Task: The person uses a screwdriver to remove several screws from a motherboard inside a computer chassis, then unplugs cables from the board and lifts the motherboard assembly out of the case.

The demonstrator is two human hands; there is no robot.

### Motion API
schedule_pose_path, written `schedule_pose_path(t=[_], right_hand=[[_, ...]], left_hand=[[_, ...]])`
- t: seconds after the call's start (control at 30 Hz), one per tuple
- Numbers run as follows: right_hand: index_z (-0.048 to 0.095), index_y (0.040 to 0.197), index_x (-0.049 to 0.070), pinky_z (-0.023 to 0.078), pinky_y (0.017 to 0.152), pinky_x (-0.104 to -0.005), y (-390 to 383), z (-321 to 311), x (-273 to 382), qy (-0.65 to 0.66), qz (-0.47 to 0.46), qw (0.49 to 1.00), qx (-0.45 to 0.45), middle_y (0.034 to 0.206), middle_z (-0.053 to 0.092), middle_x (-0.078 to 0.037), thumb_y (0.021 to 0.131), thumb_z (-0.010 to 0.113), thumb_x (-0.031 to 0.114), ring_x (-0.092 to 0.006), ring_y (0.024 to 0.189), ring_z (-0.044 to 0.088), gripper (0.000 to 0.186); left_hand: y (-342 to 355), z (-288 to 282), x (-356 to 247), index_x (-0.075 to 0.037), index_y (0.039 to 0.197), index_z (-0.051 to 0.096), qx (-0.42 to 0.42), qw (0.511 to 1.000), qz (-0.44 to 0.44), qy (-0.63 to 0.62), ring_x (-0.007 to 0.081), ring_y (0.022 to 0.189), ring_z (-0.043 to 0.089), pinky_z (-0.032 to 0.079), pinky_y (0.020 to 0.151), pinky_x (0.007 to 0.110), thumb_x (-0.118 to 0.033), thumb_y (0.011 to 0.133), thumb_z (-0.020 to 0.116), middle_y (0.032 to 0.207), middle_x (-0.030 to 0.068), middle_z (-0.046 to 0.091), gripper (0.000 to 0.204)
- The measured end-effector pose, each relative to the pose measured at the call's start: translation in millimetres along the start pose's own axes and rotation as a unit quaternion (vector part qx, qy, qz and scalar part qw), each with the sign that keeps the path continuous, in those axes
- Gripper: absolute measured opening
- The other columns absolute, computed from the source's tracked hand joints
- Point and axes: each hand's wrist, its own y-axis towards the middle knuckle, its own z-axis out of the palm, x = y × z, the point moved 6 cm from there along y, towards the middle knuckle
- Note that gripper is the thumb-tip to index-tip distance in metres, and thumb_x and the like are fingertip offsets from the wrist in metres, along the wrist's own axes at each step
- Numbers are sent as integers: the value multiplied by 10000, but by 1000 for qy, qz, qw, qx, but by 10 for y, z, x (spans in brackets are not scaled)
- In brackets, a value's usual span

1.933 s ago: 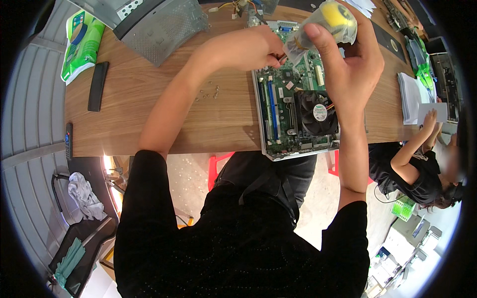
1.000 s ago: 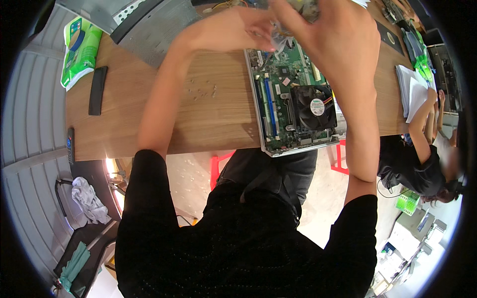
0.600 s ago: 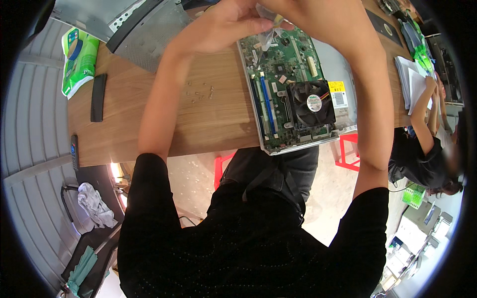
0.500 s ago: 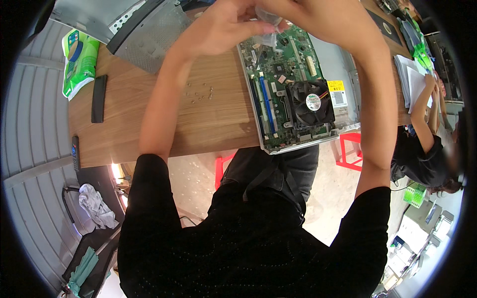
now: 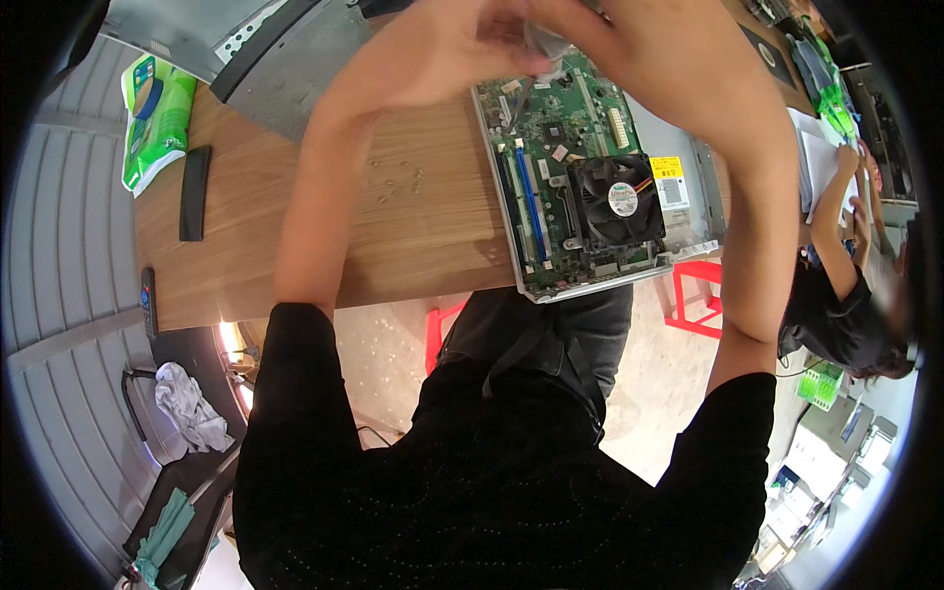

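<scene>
At the top of the head view my left hand (image 5: pixel 447 49) and my right hand (image 5: pixel 629 44) meet over the far end of a green motherboard (image 5: pixel 553 138). Their fingers close around a clear, crumpled plastic piece (image 5: pixel 547 42), possibly a small bag; its exact kind is hard to make out. The board sits in a metal computer case tray (image 5: pixel 710 211). On it are a black cooling fan (image 5: pixel 612 205) and a blue memory slot (image 5: pixel 528 192). Several tiny screws (image 5: pixel 405 185) lie loose on the wooden table (image 5: pixel 433 241), left of the tray.
A grey metal case panel (image 5: pixel 285 84) stands at the far left. Beside it are a green packet (image 5: pixel 162 123) with a roll of blue tape (image 5: pixel 147 98) and a black bar (image 5: pixel 196 194). At the right, another person's arm (image 5: pixel 836 221) reaches over white papers (image 5: pixel 821 162).
My left hand has turned and blurred slightly, and my right forearm has shifted a little right. The plastic is more covered by my fingers. The tray has moved very slightly.
</scene>
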Motion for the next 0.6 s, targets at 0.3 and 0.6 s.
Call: schedule_pose_path(t=[0.3, 0.6], right_hand=[[601, 1076, -25, 489, 676, -485, 44, -214, 151, -31, 40, 997, 62, 799, 649, -218, 918, 703, 175, -412, 777, 665, 274], [627, 1191, -18, 498, 650, -438, -170, -237, 85, 94, -120, 983, -106, 866, 673, -226, 881, 794, 254, -383, 788, 675, 445]], left_hand=[[89, 87, 126, -9, 1247, 649, -15, 990, 92, 102, 146, 980, 662, 555, 844, 318, -31, 852, 818, 1061, 74, 724, 430], [16, 29, -53, -13, 1359, 559, -44, 997, 42, 54, 179, 1114, 642, 534, 937, 330, -111, 857, 838, 1221, 85, 684, 583]])
